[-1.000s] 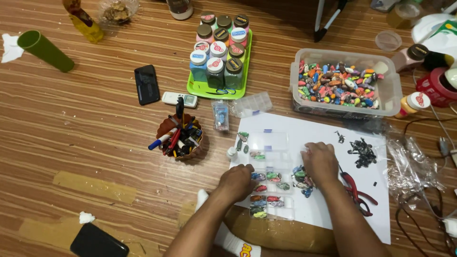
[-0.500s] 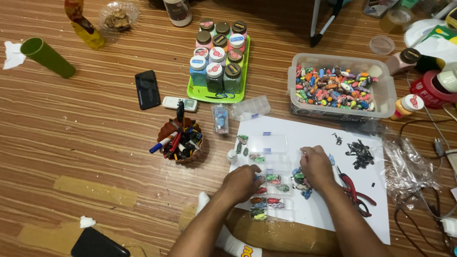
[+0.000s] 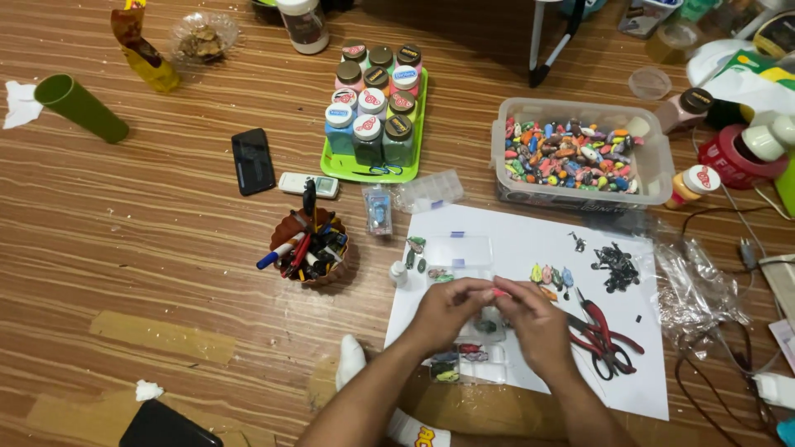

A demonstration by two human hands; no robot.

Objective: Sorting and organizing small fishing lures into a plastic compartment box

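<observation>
Lifting off the compartment box (image 3: 468,348), both hands had met. The left hand (image 3: 447,310) and right hand (image 3: 534,323) pinched one small pink piece (image 3: 499,292) together.

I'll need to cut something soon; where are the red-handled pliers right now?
In the head view, the red-handled pliers lie on the white paper sheet, just right of the right hand and below the pile of small black metal clips.

A green tray (image 3: 348,172) of paint jars (image 3: 371,126) stood toward the far edge of the wooden floor (image 3: 124,248). A black phone (image 3: 252,161) and a white remote (image 3: 308,185) lay beside it. A brown pen holder (image 3: 313,248) sat nearer. A green cup (image 3: 81,108) lay tipped by the left edge, beside crumpled tissue (image 3: 21,103).
</observation>
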